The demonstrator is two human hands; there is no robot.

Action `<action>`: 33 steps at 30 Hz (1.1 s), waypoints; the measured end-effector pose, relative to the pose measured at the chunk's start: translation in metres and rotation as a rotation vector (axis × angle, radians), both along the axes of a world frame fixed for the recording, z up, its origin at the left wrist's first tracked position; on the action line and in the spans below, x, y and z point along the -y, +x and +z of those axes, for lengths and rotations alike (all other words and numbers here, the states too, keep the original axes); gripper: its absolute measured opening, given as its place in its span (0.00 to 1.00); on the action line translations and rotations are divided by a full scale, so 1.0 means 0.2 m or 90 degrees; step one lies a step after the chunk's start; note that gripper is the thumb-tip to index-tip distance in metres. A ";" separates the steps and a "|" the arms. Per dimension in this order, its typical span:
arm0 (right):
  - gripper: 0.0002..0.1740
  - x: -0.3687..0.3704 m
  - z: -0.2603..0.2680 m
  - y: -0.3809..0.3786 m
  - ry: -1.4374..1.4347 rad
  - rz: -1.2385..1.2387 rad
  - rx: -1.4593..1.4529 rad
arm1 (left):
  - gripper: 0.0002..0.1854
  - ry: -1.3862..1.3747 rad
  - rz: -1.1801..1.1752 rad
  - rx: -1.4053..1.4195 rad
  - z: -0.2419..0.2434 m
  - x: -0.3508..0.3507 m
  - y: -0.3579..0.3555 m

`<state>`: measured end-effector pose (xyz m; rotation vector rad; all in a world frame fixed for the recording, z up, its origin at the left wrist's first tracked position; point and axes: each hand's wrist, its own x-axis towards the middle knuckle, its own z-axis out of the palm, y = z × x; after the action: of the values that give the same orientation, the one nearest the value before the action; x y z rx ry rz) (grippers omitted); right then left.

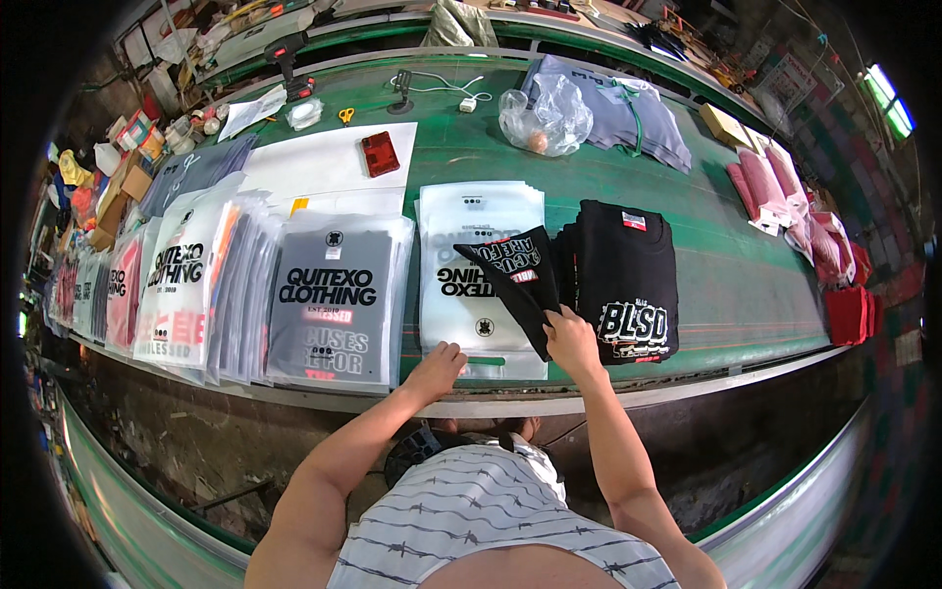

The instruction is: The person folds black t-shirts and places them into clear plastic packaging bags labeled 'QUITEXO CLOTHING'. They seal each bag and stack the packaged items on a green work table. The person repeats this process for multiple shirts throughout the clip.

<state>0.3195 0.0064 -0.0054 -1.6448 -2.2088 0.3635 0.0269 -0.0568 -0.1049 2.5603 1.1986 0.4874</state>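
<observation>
A folded black printed T-shirt [519, 283] is gripped at its near edge by my right hand [570, 335]. It hangs tilted over a stack of clear printed plastic garment bags [482, 206]. My left hand [438, 367] rests at the near left corner of those bags; whether its fingers pinch the plastic cannot be told. To the right lies a stack of folded black T-shirts [625, 258], partly behind the held one. On the left, a grey shirt in a printed clear bag [331, 294] lies on a pile beside more bagged garments [176, 287].
The green table [736, 294] also holds a red phone [380, 154], yellow scissors [346, 115], a cordless drill [291, 66], a power strip cable [441, 81], a crumpled plastic bag [548, 118], grey shirts [633, 121] and pink bundles [769, 184]. A metal edge [515, 405] runs along its near side.
</observation>
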 end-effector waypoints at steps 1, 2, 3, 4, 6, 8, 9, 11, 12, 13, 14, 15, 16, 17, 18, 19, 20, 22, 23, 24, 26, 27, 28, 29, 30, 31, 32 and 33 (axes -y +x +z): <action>0.15 -0.01 -0.01 0.00 0.012 0.005 0.001 | 0.10 0.011 0.009 0.008 -0.01 0.00 0.00; 0.15 -0.02 -0.01 0.01 0.000 0.010 0.000 | 0.10 0.022 0.017 0.016 -0.02 0.00 0.01; 0.15 -0.03 0.00 0.01 -0.011 0.015 -0.002 | 0.10 0.035 0.026 0.022 -0.02 0.00 0.01; 0.15 -0.03 0.00 0.01 -0.022 0.021 -0.004 | 0.11 0.043 0.022 -0.013 -0.01 0.00 0.01; 0.15 -0.03 0.00 0.01 -0.030 0.015 0.003 | 0.12 0.061 0.013 -0.083 0.01 -0.02 0.02; 0.15 -0.03 0.01 0.01 -0.037 0.010 0.000 | 0.11 0.015 0.002 -0.112 0.05 -0.04 0.03; 0.14 -0.02 0.03 0.00 -0.041 0.008 -0.005 | 0.10 -0.008 -0.004 -0.127 0.09 -0.06 0.04; 0.14 -0.02 0.04 0.01 -0.042 0.006 -0.010 | 0.08 -0.001 -0.013 -0.110 0.16 -0.08 0.05; 0.14 -0.03 0.03 0.01 -0.039 0.008 -0.009 | 0.07 0.002 -0.016 -0.102 0.19 -0.10 0.05; 0.14 -0.03 0.03 0.01 -0.036 0.010 -0.008 | 0.08 0.018 -0.024 -0.101 0.20 -0.11 0.04; 0.14 -0.03 0.03 0.01 -0.038 0.010 -0.003 | 0.08 0.034 -0.031 -0.099 0.21 -0.12 0.04; 0.14 -0.03 0.02 0.01 -0.040 0.010 0.002 | 0.08 0.050 -0.040 -0.097 0.24 -0.14 0.05; 0.14 -0.03 0.02 0.01 -0.042 0.009 0.007 | 0.09 0.042 -0.063 -0.112 0.28 -0.15 0.05; 0.14 -0.03 0.02 0.01 -0.042 0.009 0.006 | 0.10 0.034 -0.085 -0.127 0.31 -0.16 0.06; 0.14 -0.03 0.03 0.00 -0.042 0.008 0.006 | 0.10 0.025 -0.108 -0.141 0.35 -0.16 0.06; 0.14 -0.03 0.03 0.00 -0.042 0.007 0.006 | 0.11 0.014 -0.125 -0.159 0.39 -0.17 0.07; 0.14 -0.03 0.03 0.01 -0.042 0.007 0.003 | 0.11 0.002 -0.142 -0.177 0.42 -0.17 0.07; 0.14 -0.03 0.04 0.00 -0.041 0.010 -0.004 | 0.11 -0.003 -0.157 -0.203 0.42 -0.17 0.06; 0.14 -0.03 0.04 0.00 -0.043 0.011 -0.004 | 0.10 0.004 -0.158 -0.211 0.40 -0.18 0.05; 0.14 -0.03 0.05 0.00 -0.046 0.011 -0.004 | 0.10 0.010 -0.160 -0.218 0.39 -0.18 0.05; 0.14 -0.03 0.04 0.00 -0.035 0.016 0.001 | 0.10 0.016 -0.150 -0.200 0.38 -0.16 0.04; 0.14 -0.03 0.03 0.01 -0.021 0.020 0.005 | 0.10 0.019 -0.146 -0.190 0.39 -0.16 0.04; 0.14 -0.03 0.02 0.01 -0.007 0.025 0.009 | 0.10 0.022 -0.155 -0.203 0.40 -0.16 0.05; 0.14 -0.03 0.02 0.02 -0.021 0.017 0.002 | 0.09 0.026 -0.165 -0.215 0.41 -0.15 0.05; 0.14 -0.03 0.04 0.01 -0.035 0.012 -0.005 | 0.09 0.029 -0.173 -0.228 0.42 -0.15 0.05; 0.14 -0.03 0.05 0.00 -0.049 0.007 -0.012 | 0.09 0.049 -0.170 -0.251 0.42 -0.14 0.05; 0.14 -0.03 0.05 0.00 -0.049 0.008 -0.012 | 0.08 0.069 -0.167 -0.274 0.41 -0.13 0.04; 0.14 -0.03 0.04 0.00 -0.050 0.008 -0.012 | 0.08 0.090 -0.165 -0.297 0.41 -0.12 0.04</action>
<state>0.3201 0.0119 0.0034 -1.6612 -2.2182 0.4721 0.0353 -0.0330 -0.0237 2.9990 0.9595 -0.0944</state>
